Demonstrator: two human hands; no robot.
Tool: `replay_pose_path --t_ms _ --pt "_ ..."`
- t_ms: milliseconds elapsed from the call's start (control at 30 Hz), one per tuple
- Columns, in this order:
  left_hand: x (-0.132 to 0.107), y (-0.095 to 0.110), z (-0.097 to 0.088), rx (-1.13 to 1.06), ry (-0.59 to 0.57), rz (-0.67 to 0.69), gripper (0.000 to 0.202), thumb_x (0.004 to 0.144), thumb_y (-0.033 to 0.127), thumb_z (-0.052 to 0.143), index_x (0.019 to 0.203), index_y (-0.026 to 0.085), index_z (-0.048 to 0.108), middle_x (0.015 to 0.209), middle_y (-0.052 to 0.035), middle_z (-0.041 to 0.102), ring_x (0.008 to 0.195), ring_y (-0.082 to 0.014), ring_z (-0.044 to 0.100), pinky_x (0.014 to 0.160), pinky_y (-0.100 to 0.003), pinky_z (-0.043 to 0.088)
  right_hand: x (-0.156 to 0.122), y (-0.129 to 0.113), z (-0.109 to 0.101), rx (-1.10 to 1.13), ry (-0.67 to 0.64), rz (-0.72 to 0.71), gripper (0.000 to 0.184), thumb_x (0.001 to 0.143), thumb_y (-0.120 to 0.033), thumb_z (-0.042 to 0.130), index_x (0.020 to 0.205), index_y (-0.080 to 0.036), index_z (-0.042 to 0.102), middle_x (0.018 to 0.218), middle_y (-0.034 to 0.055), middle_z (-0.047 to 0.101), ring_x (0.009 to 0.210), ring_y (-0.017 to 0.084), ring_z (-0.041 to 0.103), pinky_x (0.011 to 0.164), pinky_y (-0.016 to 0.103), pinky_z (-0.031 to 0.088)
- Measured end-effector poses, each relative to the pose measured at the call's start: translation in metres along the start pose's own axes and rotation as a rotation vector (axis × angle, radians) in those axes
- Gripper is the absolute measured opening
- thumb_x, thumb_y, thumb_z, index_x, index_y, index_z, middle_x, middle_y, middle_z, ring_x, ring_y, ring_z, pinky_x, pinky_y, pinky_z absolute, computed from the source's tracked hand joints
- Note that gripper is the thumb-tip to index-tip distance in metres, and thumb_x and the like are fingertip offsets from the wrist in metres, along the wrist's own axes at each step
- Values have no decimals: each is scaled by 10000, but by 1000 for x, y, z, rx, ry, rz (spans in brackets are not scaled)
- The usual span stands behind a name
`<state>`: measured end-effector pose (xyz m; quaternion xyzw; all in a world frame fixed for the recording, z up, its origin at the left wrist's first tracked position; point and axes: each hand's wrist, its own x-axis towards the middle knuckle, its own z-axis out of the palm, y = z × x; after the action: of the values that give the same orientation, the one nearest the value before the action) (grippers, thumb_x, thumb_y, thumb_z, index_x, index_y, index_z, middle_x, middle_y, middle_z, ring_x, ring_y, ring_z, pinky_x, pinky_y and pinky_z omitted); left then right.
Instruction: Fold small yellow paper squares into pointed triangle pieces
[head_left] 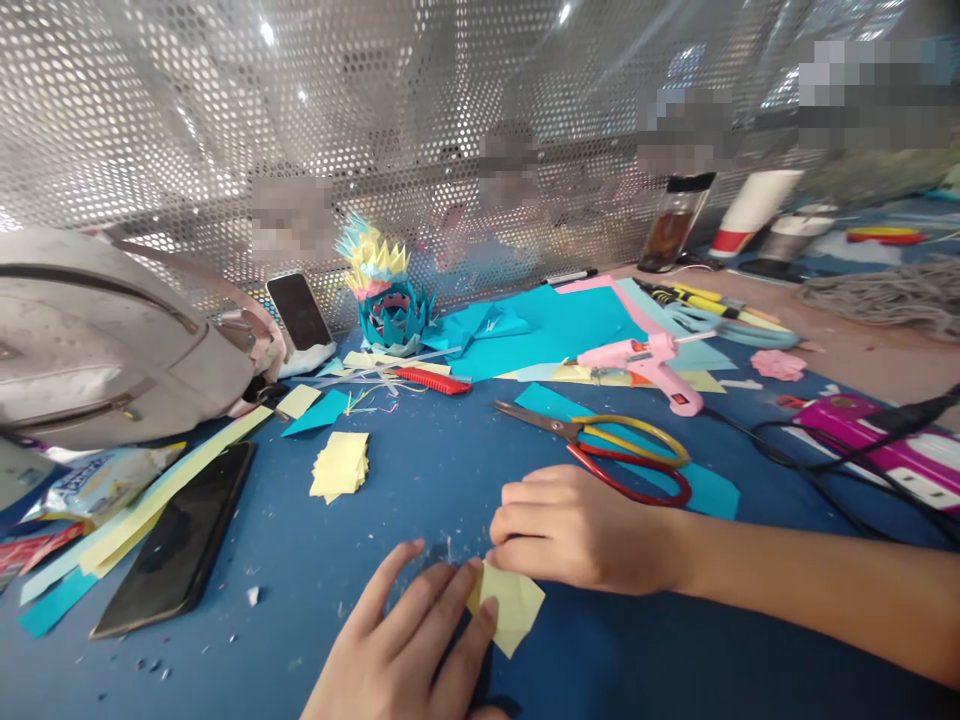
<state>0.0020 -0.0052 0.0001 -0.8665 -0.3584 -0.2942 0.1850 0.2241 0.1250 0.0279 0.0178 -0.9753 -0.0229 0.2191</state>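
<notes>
A small pale yellow paper piece [516,607] lies on the blue table [420,470] near the front edge. My left hand [416,640] rests flat with fingers stretched out, their tips pressing the paper's left edge. My right hand [577,530] comes in from the right, fingers curled down on the paper's upper edge. A stack of yellow paper squares [341,464] sits further back to the left. Scissors [600,445] with red and yellow handles lie just behind my right hand.
A pink glue gun [651,365] and its black cord lie at the right, on teal paper sheets [555,325]. A folded paper flower [386,290] stands at the back. A dark phone [180,540] and yellow strips lie left, beside a grey bag [112,340].
</notes>
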Motion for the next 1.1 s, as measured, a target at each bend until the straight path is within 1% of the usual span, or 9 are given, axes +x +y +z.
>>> replay_pose_path --t_ms 300,400,467,633,700,800,900,1000,1100 --pt "1 -1 2 10 28 17 519 1125 431 337 1014 166 770 1074 -46 790 964 -174 720 1272 -398 212 1 -2 -1 -40 -15 -28 300 1058 -111 439 900 -172 686 815 21 673 736 148 521 583 324 306" --pt "1 -2 0 16 15 26 515 1126 429 337 1035 160 766 1088 -51 787 979 -178 721 1274 -413 208 2 -2 -1 -43 -9 -48 309 1060 -107 433 897 -161 690 801 24 667 730 152 516 573 323 299" --pt "1 -3 -3 22 -20 62 508 1128 420 336 1066 151 763 1108 -59 781 1012 -182 717 1269 -416 221 2 -2 0 -48 -11 -55 324 1064 -110 421 888 -165 688 794 24 662 719 152 506 564 322 293" --pt "1 -8 -7 37 -76 152 511 1123 442 348 1147 122 745 1123 -89 770 1064 -202 706 1158 -378 415 2 2 -2 -33 -64 -54 307 1068 -120 422 911 -181 680 843 27 667 763 157 506 592 324 308" --pt "1 -10 -8 35 -83 161 512 1114 465 366 1164 117 739 1139 -98 764 1067 -212 705 1131 -377 447 3 4 -7 11 -96 -49 271 1074 -173 458 915 -183 677 850 25 663 780 164 497 621 329 316" --pt "0 -12 -9 34 -113 186 505 1097 490 406 1188 112 729 1180 -113 750 1098 -235 698 1123 -394 461 5 7 -17 86 -169 -14 271 1075 -286 506 892 -186 680 808 20 645 769 174 470 653 338 300" --pt "-1 -12 -11 47 -155 215 497 1084 498 442 1217 105 716 1214 -132 738 1119 -250 695 1091 -393 493 6 7 -25 125 -225 22 280 1067 -288 525 859 -187 683 762 16 625 763 179 455 661 344 273" --pt "0 -11 -11 34 -118 187 502 1106 464 384 1188 106 727 1192 -125 749 1087 -240 706 1079 -388 501 5 5 -22 171 -202 70 286 1058 -262 537 821 -174 672 768 21 621 762 178 454 671 333 289" --pt "2 -9 -10 32 -102 183 502 1124 417 339 1175 110 733 1182 -111 756 1065 -225 710 1091 -389 486 4 -1 -12 208 -138 212 261 1050 -271 557 835 -165 659 824 27 633 776 172 476 714 311 342"
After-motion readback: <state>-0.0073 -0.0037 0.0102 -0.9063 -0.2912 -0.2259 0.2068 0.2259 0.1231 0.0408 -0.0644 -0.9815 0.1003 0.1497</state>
